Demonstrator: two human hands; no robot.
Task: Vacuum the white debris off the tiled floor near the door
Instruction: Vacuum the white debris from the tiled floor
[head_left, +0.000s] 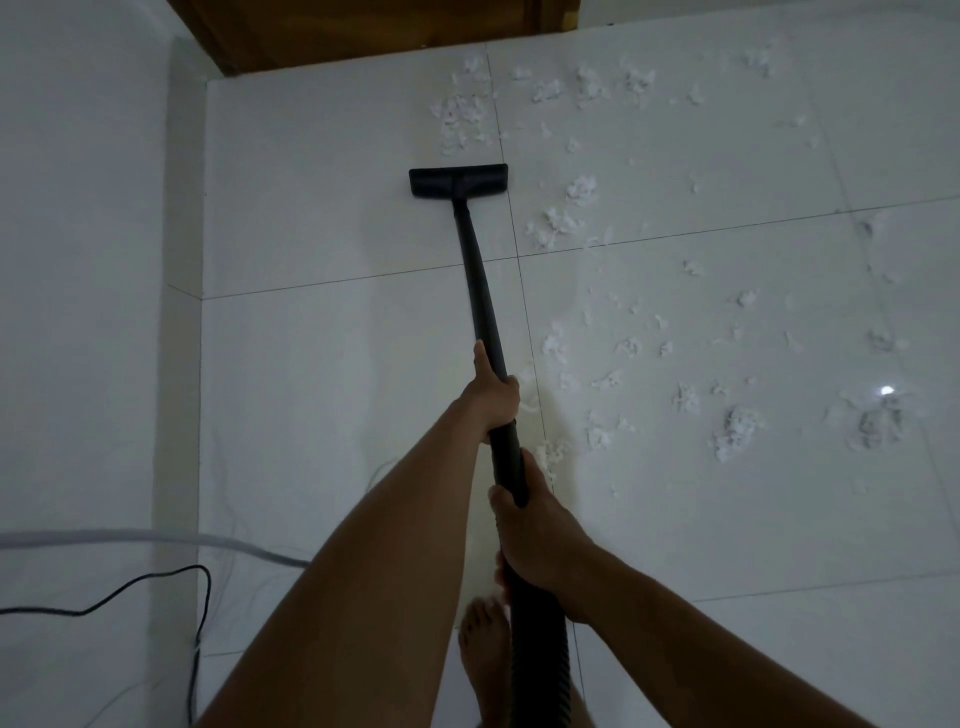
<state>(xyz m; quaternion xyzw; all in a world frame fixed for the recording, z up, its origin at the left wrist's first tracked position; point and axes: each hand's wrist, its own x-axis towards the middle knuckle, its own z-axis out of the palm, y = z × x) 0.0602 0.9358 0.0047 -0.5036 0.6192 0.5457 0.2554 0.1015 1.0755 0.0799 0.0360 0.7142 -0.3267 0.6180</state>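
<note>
Both the left hand (493, 397) and, behind it, the right hand (537, 530) grip the stiff wand (480, 291), probably light to steer, with wispy white debris (558, 228) ahead and rightward.

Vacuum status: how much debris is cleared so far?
Done: tiles left of the wand look bare. In hand: left hand and right hand grip the wand, floor head sits short of white debris by the door. Left: most of it, scattered right of the wand.

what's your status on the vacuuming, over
Left grip and right grip both holding vacuum wand. Floor nozzle down, white debris scattered ahead and right of it. Black cable back left, clear of path.
</note>
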